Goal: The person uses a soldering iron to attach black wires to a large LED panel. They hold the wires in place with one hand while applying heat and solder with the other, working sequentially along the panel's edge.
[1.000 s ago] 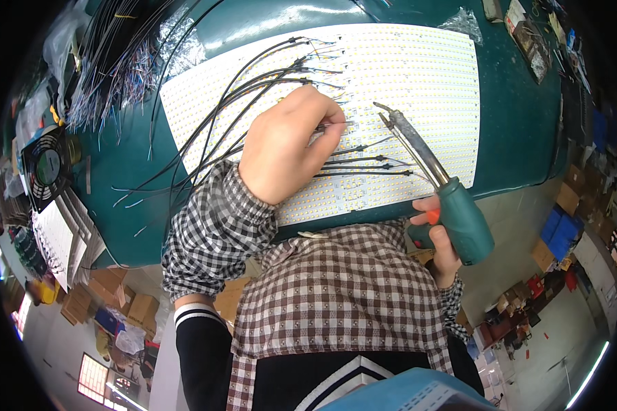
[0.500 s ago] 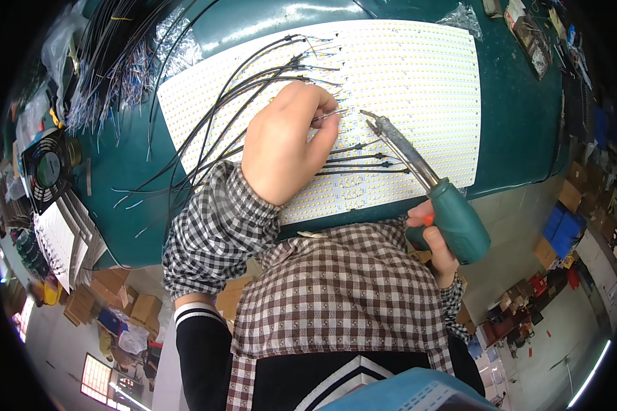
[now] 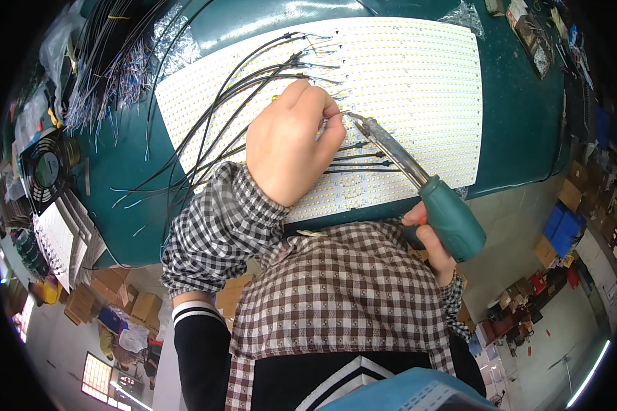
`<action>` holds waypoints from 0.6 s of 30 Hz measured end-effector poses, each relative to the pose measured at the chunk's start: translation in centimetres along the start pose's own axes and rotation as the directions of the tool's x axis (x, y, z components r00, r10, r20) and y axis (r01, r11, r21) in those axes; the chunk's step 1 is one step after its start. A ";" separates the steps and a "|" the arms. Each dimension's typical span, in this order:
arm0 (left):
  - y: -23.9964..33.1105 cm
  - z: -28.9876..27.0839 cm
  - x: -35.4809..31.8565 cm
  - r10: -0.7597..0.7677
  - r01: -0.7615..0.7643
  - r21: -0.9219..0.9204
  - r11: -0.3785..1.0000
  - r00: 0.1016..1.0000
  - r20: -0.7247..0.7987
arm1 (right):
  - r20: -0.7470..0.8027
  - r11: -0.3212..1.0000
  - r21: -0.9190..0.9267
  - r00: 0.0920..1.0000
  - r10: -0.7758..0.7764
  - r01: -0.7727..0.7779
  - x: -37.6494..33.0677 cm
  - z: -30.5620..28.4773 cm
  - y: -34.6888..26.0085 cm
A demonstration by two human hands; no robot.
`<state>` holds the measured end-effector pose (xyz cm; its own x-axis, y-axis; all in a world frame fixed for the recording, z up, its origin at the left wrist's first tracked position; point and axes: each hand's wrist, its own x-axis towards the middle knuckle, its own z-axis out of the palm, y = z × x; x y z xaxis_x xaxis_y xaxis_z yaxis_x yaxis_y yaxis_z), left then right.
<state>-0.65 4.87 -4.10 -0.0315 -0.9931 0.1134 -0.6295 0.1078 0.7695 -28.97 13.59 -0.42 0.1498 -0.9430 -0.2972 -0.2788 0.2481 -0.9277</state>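
Observation:
A large white LED panel (image 3: 425, 89) with rows of small yellow chips lies on the green table. Over its middle, my left hand (image 3: 291, 144) has thumb and fingers pinched on a thin wire, whose end shows only slightly at the fingertips. My right hand (image 3: 433, 243) grips the green handle of a soldering iron (image 3: 454, 222) at the panel's near right. The iron's tip meets the panel area right beside my left fingertips; whether it touches the wire cannot be made out. Several black cables (image 3: 219, 103) run across the panel's left half, their thin wire ends at its middle column.
A thick bundle of black cables with stripped ends (image 3: 110, 75) lies at the far left. Below it stand a black fan (image 3: 46, 168) and a stack of white sheets (image 3: 65, 236). Clear plastic wrap (image 3: 463, 17) and a wrapped box (image 3: 531, 41) sit at the far right.
The soldering iron has moved left, bringing its tip from a gap away to right beside my left fingertips. My left hand has shifted slightly right.

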 end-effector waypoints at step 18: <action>0.0 0.0 0.0 -0.011 0.011 0.023 1.000 1.000 0.003 | -0.029 0.999 0.010 0.999 -0.045 0.045 0.0 0.4 0.1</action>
<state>-0.64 4.83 -4.10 -0.0270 -0.9943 0.1035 -0.6472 0.0962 0.7563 -28.62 13.69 -0.63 0.1342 -0.9592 -0.2488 -0.2619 0.2078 -0.9425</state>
